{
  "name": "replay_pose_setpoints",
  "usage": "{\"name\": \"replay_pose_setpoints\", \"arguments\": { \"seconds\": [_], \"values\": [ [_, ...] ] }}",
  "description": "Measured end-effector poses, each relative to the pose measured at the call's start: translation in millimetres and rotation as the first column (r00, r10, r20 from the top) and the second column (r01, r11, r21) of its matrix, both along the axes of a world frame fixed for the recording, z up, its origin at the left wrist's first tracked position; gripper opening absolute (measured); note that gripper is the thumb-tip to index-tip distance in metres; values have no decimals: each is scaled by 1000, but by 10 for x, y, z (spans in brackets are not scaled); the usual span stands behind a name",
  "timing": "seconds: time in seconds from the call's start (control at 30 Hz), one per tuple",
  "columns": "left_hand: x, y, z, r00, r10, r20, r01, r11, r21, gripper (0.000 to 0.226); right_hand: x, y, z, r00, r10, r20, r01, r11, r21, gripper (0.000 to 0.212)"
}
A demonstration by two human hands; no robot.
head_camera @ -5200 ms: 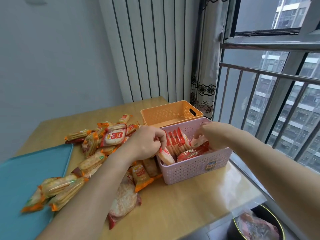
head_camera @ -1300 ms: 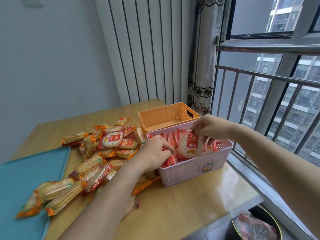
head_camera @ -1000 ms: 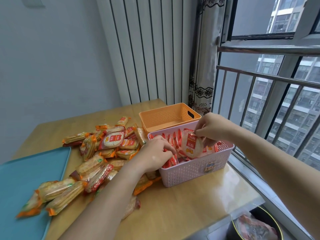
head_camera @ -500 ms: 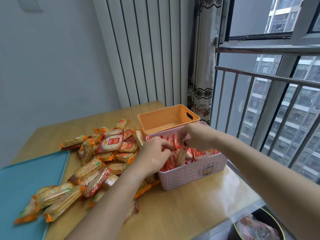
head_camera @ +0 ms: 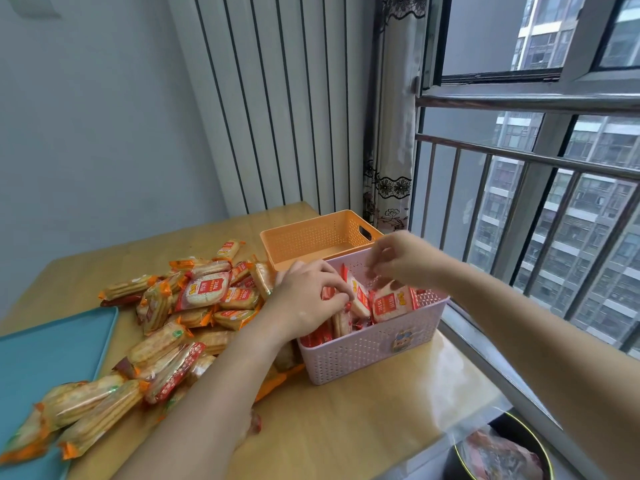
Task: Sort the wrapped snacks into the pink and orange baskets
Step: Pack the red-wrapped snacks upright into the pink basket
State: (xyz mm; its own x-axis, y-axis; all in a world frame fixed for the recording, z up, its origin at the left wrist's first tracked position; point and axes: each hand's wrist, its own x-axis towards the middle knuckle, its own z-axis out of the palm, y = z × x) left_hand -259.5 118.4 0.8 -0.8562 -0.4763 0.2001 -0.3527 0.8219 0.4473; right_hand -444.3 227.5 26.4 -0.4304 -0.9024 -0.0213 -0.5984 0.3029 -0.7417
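Both hands reach into the pink basket (head_camera: 374,348): left hand (head_camera: 304,303) clutches upright red snacks (head_camera: 360,299); right hand's (head_camera: 401,259) grasp is unclear. Released early, the row may topple.

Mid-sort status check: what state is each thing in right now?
Pink basket: partly filled with packs standing on edge.
Orange basket: empty as far as visible.
Pile: unsorted, on the table.
Tray: pile's end overlaps its near corner.
Left hand: in pink basket, fingers curled on packs.
Right hand: over pink basket; grip unclear.
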Motion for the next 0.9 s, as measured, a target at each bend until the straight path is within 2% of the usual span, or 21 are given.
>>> {"name": "replay_pose_setpoints", "arguments": {
  "seconds": [0.07, 0.1, 0.2, 0.3, 0.4, 0.47, 0.53, 0.6, 0.7, 0.8, 0.9],
  "values": [
    [-16, -9, 42, 999, -3, 54, 6, 999, -52, 11, -156, 26, 23, 928, -32, -370, 49, 998, 36, 15],
    [-36, 1, 47, 998, -5, 69, 10, 997, -81, 11, -191, 29, 6, 869, 17, -494, 41, 994, 106, 21],
    [-98, 70, 16, 998, -23, 65, 34, 984, -173, 10, -162, 17, -147, 714, 221, -665, 77, 918, 388, 46],
    [-107, 131, -26, 995, -72, 64, 87, 958, -272, 9, -132, -18, -240, 589, 267, -763, 120, 905, 409, 50],
    [-83, 92, -41, 989, -105, 107, 128, 962, -243, 19, -138, -47, -199, 613, 274, -741, 103, 903, 418, 40],
    [-55, 10, -11, 981, -135, 140, 142, 989, -39, 30, -156, -55, -112, 678, 278, -681, 70, 897, 436, 35],
    [-5, -66, 22, 966, -211, 150, 181, 965, 188, 43, -178, -56, -11, 746, 242, -621, 41, 913, 406, 37],
    [49, -83, 56, 946, -267, 186, 216, 943, 255, 46, -224, -43, 87, 804, 183, -567, 13, 946, 323, 38],
    [49, -73, 68, 946, -246, 210, 209, 961, 181, 26, -277, 6, 217, 892, 128, -434, -38, 977, 210, 29],
    [-27, -30, 57, 951, -211, 225, 224, 974, -33, 18, -267, 67, 319, 948, 105, -302, -77, 992, 102, 19],
    [-73, 25, 68, 953, -202, 226, 250, 945, -211, 19, -234, 142, 364, 972, 85, -219, -90, 996, -14, 17]
  ]
}}
